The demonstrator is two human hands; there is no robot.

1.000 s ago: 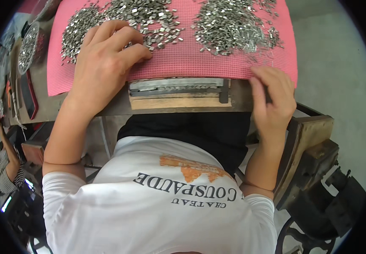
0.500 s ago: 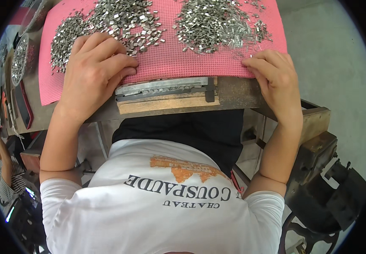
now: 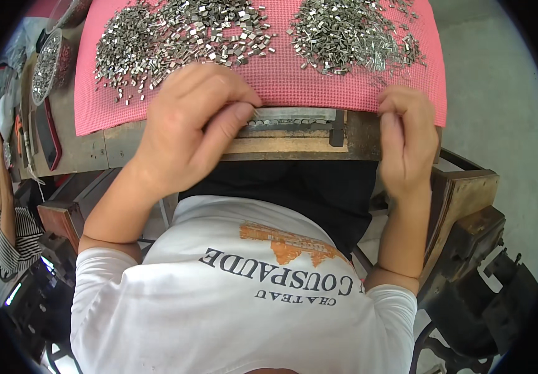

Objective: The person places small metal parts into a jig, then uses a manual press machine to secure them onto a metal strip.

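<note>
My left hand (image 3: 200, 124) is closed at the near edge of the pink mesh mat (image 3: 318, 93), thumb and forefinger together over the left end of a narrow metal strip fixture (image 3: 297, 114). A sliver of something thin shows at those fingertips, too small to name. A row of small metal pieces (image 3: 281, 122) lies along the fixture. At the mat's near right edge, my right hand (image 3: 409, 137) has its fingers curled and thumb pressed toward them; what they hold, if anything, is hidden. Small shiny metal pieces lie heaped on the mat, in a left pile (image 3: 200, 31) and a right pile (image 3: 337, 37).
A clear tub of metal pieces (image 3: 46, 67) and a dark red-edged flat object (image 3: 49, 137) are on the bench (image 3: 88, 154) to the left. Another person's arm (image 3: 6, 193) is at far left. A black machine (image 3: 474, 293) stands at lower right.
My left hand has moved right, from the mat by the left pile to the fixture's left end. My right hand has curled further at the mat's edge. The whole view has shifted slightly.
</note>
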